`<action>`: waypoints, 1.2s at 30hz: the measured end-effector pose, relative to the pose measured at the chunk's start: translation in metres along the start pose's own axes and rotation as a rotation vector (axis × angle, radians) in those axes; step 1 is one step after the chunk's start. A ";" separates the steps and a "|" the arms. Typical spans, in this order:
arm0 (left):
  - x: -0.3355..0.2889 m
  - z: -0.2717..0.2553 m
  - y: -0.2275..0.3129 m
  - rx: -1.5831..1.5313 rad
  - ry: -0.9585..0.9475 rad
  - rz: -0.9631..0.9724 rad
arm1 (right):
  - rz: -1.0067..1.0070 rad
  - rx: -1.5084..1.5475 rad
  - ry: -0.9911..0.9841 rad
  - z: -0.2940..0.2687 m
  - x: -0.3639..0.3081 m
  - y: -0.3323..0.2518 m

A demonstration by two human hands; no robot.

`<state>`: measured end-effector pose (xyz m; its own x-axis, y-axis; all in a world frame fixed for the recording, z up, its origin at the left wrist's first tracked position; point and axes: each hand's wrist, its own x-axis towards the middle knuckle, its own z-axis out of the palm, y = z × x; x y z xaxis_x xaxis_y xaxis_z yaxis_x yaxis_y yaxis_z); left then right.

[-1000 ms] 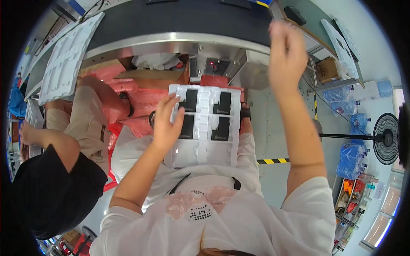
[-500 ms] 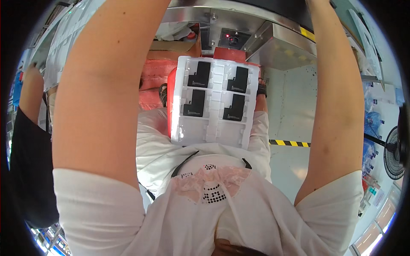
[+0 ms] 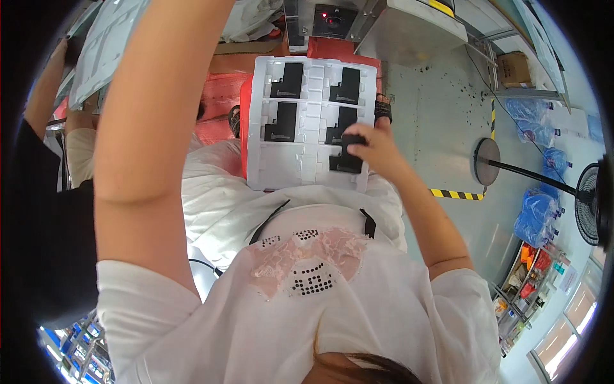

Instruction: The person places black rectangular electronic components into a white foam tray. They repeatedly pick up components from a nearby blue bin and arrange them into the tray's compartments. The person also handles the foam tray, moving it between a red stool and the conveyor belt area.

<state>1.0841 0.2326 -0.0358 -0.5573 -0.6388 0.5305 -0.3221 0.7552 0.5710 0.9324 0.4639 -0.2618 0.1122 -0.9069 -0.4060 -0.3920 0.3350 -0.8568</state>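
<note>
A white plastic tray (image 3: 281, 168) with moulded pockets rests on my lap. Several flat black L-shaped pieces, which look like batteries, sit in its upper and middle pockets, one of them a battery (image 3: 286, 80) at the upper left. My right hand (image 3: 378, 148) is closed on another black battery (image 3: 345, 160), pinching its upper right side over the tray's lower right pocket. Whether that battery touches the pocket floor I cannot tell. My left arm (image 3: 153, 115) reaches up past the top edge, so the left hand is out of sight.
A metal housing (image 3: 412, 32) and a small control box (image 3: 334, 21) with a red light stand ahead. Red wrapped material (image 3: 220, 96) lies beyond my legs. To the right is a black standing fan (image 3: 587, 211). A person in a black sleeve (image 3: 45, 147) is close on the left.
My right hand has come down from beyond the top edge to the tray's lower right pocket, bringing a battery. The view has shifted, and my left arm still reaches out of sight.
</note>
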 end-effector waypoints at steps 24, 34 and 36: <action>-0.388 0.136 -0.055 0.421 0.046 -0.692 | 0.116 -0.489 0.646 0.047 -0.009 0.088; -0.359 0.106 -0.011 0.579 -0.134 -0.541 | -0.013 -0.522 0.684 0.039 -0.017 0.086; -0.383 0.123 -0.038 0.663 -0.340 -0.347 | -0.165 -0.468 0.786 0.034 -0.018 0.050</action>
<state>1.2164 0.4665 -0.3379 -0.5103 -0.8526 0.1125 -0.8444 0.5215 0.1223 0.9416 0.5050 -0.3078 -0.3847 -0.9036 0.1883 -0.7739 0.2045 -0.5994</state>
